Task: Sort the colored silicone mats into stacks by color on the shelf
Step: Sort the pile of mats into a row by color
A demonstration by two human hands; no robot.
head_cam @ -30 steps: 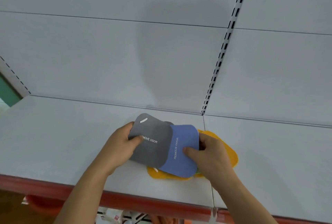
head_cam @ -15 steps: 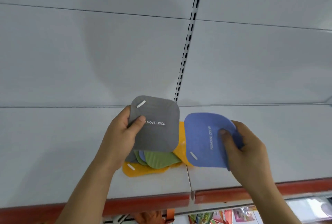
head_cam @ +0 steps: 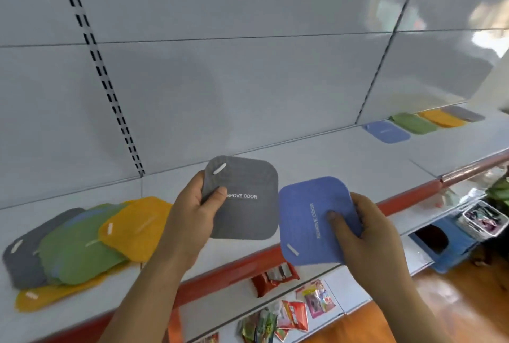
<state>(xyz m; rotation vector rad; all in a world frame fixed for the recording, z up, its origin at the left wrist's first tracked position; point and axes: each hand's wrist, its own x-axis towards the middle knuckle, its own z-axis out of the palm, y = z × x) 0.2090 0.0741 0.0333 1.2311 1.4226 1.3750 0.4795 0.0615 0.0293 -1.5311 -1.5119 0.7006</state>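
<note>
From my remote station I recorded the left hand (head_cam: 192, 213) at centre frame gripping a grey mat (head_cam: 243, 199), thumb curled over its front face beside the words "REMOVE ODOR", the other fingers hidden behind it. The right hand (head_cam: 366, 232), just right of centre, gripped a blue mat (head_cam: 308, 221) in like fashion, thumb pressed on the face and fingers wrapped round its right edge. Both mats were held up in front of the white shelf (head_cam: 344, 158), near each other; I could not tell whether their edges touched.

At lower left of the frame a mixed pile lay on the shelf: a second grey mat (head_cam: 22, 262), a green mat (head_cam: 80, 249) and an orange mat (head_cam: 135, 224) overlapping, with another orange one (head_cam: 55, 296) beneath them at the front edge.

At upper right, well apart from the hands, four single mats lay in a row along the shelf: blue (head_cam: 385, 132), green (head_cam: 413, 123), orange (head_cam: 442, 118) and grey (head_cam: 465, 113), each overlapping or just beside the next.

Below the shelf's red edge (head_cam: 407, 199), snack packets (head_cam: 292, 315) lay on a lower shelf at bottom centre.
</note>
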